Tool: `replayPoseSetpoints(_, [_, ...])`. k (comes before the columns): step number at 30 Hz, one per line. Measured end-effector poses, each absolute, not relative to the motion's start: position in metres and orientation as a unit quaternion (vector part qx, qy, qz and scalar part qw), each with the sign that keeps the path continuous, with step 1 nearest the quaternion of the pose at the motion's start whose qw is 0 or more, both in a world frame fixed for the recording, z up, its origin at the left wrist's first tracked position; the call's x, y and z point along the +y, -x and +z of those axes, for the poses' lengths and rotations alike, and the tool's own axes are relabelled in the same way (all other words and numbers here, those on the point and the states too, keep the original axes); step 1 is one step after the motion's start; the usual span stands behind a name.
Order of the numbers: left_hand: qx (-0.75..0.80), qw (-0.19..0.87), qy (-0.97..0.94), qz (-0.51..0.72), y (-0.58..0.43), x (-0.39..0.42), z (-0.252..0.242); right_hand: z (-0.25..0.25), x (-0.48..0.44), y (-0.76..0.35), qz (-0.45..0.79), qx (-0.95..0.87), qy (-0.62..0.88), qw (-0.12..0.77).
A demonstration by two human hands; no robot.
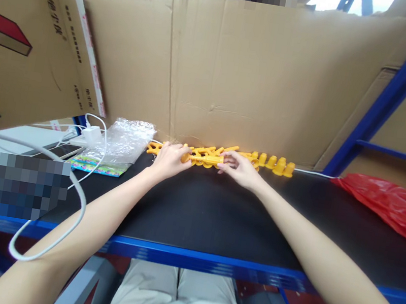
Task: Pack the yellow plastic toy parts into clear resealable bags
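Observation:
Both arms reach across a black work surface (197, 212) to a row of yellow plastic parts at the foot of a cardboard wall. My left hand (169, 159) and my right hand (240, 170) each close their fingers on one end of a yellow plastic piece (206, 159), held level between them just above the surface. Flat yellow cross-shaped pieces (203, 150) lie behind it. Several small yellow cap-shaped parts (276, 164) stand in a line to the right of my right hand.
A crumpled clear plastic bag (125, 141) lies on a colourful printed packet (98, 166) at the left. A white charger (91, 133) and white cable (76, 193) trail off the left edge. A red plastic bag (390, 207) lies at the right. Blue shelf posts (393, 95) flank the cardboard wall (245, 76).

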State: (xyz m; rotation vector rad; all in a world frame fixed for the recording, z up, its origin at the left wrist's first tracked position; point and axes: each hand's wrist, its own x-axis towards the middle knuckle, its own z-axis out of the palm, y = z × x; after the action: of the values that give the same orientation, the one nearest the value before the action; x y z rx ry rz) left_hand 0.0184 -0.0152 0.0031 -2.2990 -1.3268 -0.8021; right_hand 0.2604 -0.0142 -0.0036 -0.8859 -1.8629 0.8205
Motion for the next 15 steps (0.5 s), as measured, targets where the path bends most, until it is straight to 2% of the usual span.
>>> replayPoseSetpoints(10, [-0.463,0.186,0.817,-0.289,-0.0193,-0.0148,0.0021,0.0014,-0.0217,-0.2536,0.372,-0.715,0.412,0.425])
replayPoseSetpoints(15, [-0.477,0.17,0.813,-0.287,-0.0181,-0.0147,0.0042,-0.0041,-0.0154,-0.2555,0.369,-0.741,0.352,0.436])
